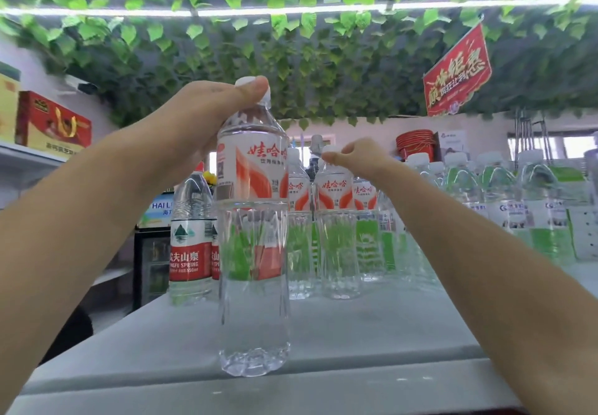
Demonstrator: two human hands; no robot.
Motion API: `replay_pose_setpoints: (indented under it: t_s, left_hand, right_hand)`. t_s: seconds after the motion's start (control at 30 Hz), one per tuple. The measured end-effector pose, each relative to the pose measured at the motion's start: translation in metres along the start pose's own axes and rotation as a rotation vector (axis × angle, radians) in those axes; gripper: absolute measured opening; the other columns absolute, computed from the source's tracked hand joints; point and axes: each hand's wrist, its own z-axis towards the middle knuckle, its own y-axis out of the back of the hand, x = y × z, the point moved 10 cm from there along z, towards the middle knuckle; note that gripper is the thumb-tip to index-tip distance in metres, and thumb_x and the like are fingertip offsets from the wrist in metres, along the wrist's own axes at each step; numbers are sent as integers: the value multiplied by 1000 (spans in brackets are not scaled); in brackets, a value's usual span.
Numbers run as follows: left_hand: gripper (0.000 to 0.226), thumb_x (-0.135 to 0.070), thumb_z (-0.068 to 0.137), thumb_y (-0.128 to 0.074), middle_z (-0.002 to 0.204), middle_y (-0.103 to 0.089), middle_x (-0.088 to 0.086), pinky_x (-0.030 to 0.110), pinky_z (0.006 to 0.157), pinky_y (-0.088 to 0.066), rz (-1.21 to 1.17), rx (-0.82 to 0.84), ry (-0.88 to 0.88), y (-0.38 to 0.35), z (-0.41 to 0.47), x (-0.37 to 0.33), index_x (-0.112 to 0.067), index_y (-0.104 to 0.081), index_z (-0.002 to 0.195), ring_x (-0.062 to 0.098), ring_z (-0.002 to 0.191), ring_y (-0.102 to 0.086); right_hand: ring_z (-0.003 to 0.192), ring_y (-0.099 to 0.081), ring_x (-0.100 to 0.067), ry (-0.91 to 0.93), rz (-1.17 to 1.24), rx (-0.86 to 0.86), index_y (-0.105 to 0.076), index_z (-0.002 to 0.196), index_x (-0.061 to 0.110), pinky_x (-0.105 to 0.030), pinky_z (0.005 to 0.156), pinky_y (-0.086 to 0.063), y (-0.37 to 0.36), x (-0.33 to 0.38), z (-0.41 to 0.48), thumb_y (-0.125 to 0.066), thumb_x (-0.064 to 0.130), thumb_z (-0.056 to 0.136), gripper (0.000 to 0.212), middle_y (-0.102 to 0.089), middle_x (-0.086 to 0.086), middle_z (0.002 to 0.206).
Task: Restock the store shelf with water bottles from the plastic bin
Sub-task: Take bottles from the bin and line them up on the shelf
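Observation:
A clear water bottle with a white and red label (254, 253) stands upright near the front of the pale grey shelf top (372, 327). My left hand (207, 113) grips its neck, the thumb pressed over the white cap. Farther back, my right hand (359, 154) pinches the cap of a second red-labelled bottle (336, 220), which stands in a row with two like bottles (299, 220). The plastic bin is out of view.
Two red-labelled spring water bottles (191, 246) stand at the left. Several green-labelled bottles (504, 207) line the right. A red gift box (53, 123) sits on a left wall shelf. A black fridge (152, 262) stands below left. Fake leaves cover the ceiling.

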Motion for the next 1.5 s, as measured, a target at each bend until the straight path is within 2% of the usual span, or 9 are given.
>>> replay_pose_setpoints:
  t_s: [0.13,0.4,0.57,0.73,0.9,1.0,1.1,1.27,1.5]
  left_hand:
    - [27,-39,87,-53,69,-67,-4,24,63,-54,-13,-15,-27,-5,-1,0,-16,-64,79,10,64,-63]
    - [32,-43,84,-54,82,-67,3,31,78,-51,-1,42,-45,-9,-3,0,-12,-65,81,17,77,-63]
    - [34,-42,89,-51,86,-65,4,36,83,-50,12,28,-49,-8,-8,-8,-10,-63,84,22,82,-61]
    - [32,-42,91,-51,84,-63,0,24,72,-45,-1,15,-35,-8,-21,-21,-14,-61,82,14,77,-60]
    - [31,-45,91,-49,71,-53,-9,23,64,-37,4,16,-42,-16,-37,-35,-21,-53,71,4,64,-52]
    - [31,-44,92,-49,64,-61,-9,18,55,-48,-23,35,-78,-20,-49,-47,-19,-57,74,2,51,-60]
    - [34,-45,92,-47,72,-62,-5,25,67,-44,-17,43,-128,-25,-61,-59,-18,-58,75,5,59,-62]
    - [39,-44,92,-50,58,-53,-5,31,67,-42,-94,47,-169,-34,-78,-63,-20,-51,60,12,53,-50]
    - [40,-46,88,-54,55,-53,-11,34,76,-49,-125,27,-219,-37,-90,-71,-23,-53,55,9,59,-52]
  right_hand:
    - [53,-35,-10,43,51,-135,-30,65,22,-24,52,-30,-2,-2,-1,-53,40,93,40,-36,5,61]
    - [59,-38,-8,29,-32,-145,-36,78,24,-34,68,-40,-8,-6,4,-48,45,93,29,-40,6,67]
    - [60,-37,-16,-13,-281,-154,-14,63,30,-36,70,-40,-8,-4,1,-32,64,90,47,-29,7,61]
    - [100,-54,-27,-35,-334,-237,-55,94,13,-46,90,-47,15,5,-34,-37,55,93,46,-59,-9,100]
    - [101,-59,-26,-12,27,-139,-57,118,-2,-35,86,-49,23,23,-109,-46,38,95,47,-62,-16,117]
    - [92,-59,-16,5,397,-24,-60,108,11,-27,74,-46,10,35,-169,-44,43,94,39,-67,-2,104]
    - [82,-63,-13,13,733,57,-64,98,20,-30,69,-47,-7,49,-223,-52,60,80,45,-71,5,91]
    - [99,-66,-7,100,632,109,-59,116,27,-30,89,-54,-26,79,-278,-55,83,51,86,-70,8,108]
    - [78,-70,-7,-11,802,89,-47,117,27,-16,59,-53,-46,86,-303,-66,49,53,71,-65,-1,104]
